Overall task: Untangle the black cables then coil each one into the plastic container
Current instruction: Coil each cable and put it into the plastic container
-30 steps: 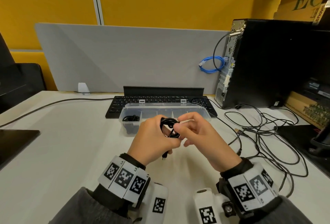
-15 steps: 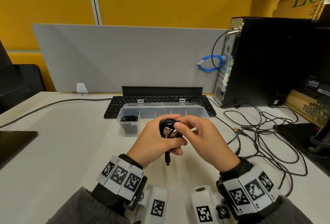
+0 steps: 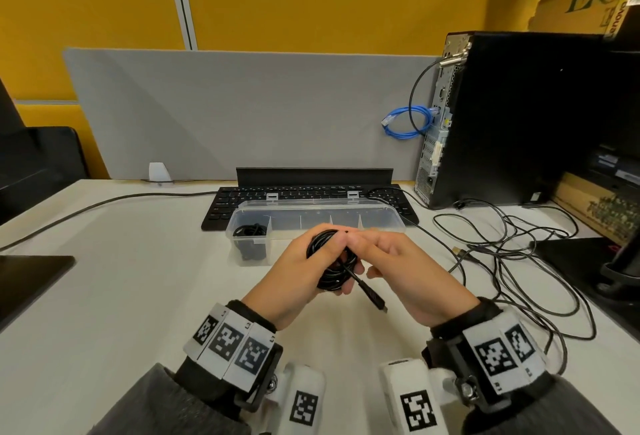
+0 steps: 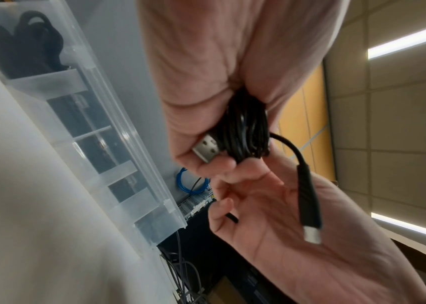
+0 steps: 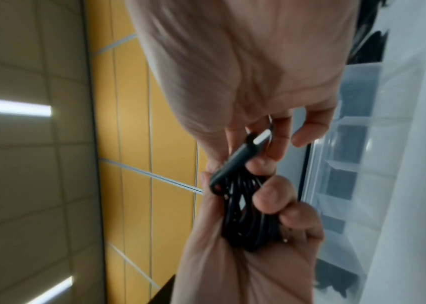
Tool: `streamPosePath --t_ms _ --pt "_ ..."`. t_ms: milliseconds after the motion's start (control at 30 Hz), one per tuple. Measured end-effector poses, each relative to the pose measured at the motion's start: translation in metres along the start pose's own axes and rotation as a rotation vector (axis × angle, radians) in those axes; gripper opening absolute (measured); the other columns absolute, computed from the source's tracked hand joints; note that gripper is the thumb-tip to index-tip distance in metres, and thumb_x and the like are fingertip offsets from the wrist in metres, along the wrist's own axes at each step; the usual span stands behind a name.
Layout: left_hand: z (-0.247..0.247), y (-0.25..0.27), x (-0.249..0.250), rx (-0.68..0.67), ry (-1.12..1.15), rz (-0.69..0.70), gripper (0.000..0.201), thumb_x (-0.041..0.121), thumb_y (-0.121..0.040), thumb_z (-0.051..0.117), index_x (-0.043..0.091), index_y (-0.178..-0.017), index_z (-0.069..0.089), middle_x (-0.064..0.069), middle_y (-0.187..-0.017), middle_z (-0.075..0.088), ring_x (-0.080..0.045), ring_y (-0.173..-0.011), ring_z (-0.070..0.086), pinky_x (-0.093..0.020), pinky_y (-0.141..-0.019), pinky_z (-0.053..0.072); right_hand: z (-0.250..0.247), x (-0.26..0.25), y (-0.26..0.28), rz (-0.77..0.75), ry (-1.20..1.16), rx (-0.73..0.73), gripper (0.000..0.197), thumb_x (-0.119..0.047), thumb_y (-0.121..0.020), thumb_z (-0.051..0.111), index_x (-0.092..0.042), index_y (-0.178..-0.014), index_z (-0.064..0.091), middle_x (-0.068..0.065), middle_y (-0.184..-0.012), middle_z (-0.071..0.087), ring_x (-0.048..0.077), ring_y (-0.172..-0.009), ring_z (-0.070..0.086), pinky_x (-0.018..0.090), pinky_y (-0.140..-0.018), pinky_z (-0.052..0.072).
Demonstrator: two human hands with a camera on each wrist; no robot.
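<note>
My left hand (image 3: 298, 275) grips a coiled black cable (image 3: 330, 280) in front of the clear plastic container (image 3: 287, 226). A loose end with a slim plug (image 3: 375, 301) sticks out of the coil toward my right wrist. My right hand (image 3: 405, 271) meets the coil from the right, its index finger and thumb pinching the top loops. In the left wrist view the coil (image 4: 245, 133) sits in my curled fingers with a USB-A plug (image 4: 206, 149) beside it. The right wrist view shows the coil (image 5: 248, 222) too. Another coiled cable (image 3: 250, 242) lies in the container's leftmost compartment.
A tangle of loose black cables (image 3: 512, 261) spreads over the desk to the right. A keyboard (image 3: 242, 199) lies behind the container, and a black PC tower (image 3: 519, 115) stands at the back right. A dark flat object (image 3: 27, 278) lies at the left edge.
The loose plug end, which hung straight down from the coil, now points right toward my right wrist. Both hands have kept hold of the coil and turned it a little.
</note>
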State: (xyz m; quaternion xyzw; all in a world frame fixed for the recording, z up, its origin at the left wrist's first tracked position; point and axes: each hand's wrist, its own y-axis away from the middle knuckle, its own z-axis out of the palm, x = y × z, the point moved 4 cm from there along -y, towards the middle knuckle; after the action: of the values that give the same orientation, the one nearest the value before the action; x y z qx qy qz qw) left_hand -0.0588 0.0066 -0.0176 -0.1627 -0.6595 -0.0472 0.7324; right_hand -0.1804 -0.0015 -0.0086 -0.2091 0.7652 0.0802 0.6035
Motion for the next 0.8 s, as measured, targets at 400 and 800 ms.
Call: streamPosePath --t_ms 400,800 --pt "-0.016 -0.004 -0.001 0.268 -0.169 0.121 0.015 0.022 -0.097 0.044 0.013 -0.099 0.056 -0.004 -0.08 0.059 -0.011 -0.062 0.055 -0.024 -0.055 0.047 0.019 -0.017 0.006 -0.216 0.419 0.161 0.012 -0.021 -0.093 0.055 -0.02 -0.083 0.047 -0.011 -0.068 0.055 -0.001 -0.058 0.052 0.011 -0.057 0.039" --pt "-0.022 -0.004 0.007 0.274 -0.205 0.171 0.012 0.019 -0.096 0.046 0.015 -0.093 0.057 0.001 -0.067 0.057 -0.014 -0.053 0.046 -0.021 -0.051 0.039 0.014 -0.054 0.019 -0.505 1.33 0.393 0.016 -0.016 -0.077 0.066 -0.026 -0.071 0.055 -0.012 -0.057 0.054 0.017 -0.052 0.046 0.023 -0.052 0.024"
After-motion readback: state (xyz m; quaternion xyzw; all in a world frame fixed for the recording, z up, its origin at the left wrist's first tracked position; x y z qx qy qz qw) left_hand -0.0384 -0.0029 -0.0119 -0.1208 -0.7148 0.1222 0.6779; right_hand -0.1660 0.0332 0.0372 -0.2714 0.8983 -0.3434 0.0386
